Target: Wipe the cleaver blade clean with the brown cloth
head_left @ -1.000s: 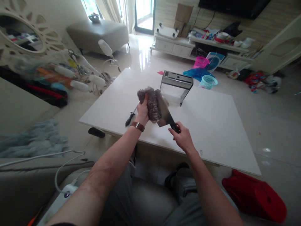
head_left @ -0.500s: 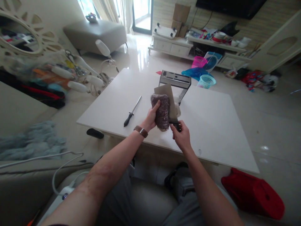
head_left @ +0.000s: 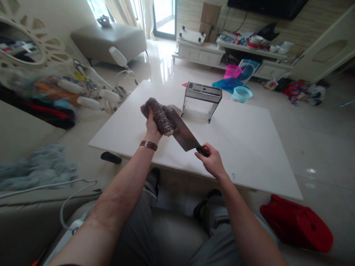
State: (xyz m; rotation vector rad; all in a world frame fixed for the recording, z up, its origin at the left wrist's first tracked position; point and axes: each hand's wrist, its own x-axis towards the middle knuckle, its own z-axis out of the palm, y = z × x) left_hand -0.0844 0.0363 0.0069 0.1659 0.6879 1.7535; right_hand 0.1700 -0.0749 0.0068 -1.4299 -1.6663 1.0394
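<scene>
Grips cleaver (head_left: pixel 183 135) by the handle with right hand (head_left: pixel 210 162), blade tilted up-left over near edge of surface (head_left: pixel 249 147). Clamps brown cloth (head_left: pixel 161 116) against blade's far end with left hand (head_left: pixel 153 127). Behind, apart: knife rack (head_left: pixel 202 96).

Mottled brownish-grey cloth (head_left: pixel 159 117), grey cleaver (head_left: pixel 181 132) with seemingly black handle, white table (head_left: pixel 249 147), red bag (head_left: pixel 296 223)

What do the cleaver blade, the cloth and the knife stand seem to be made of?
The cleaver: blade likely steel, grey sheen. The cloth: fuzzy, nubby fabric, perhaps chenille or microfibre. The knife stand: brushed metal top with slots; sides look clear, maybe acrylic.
</scene>
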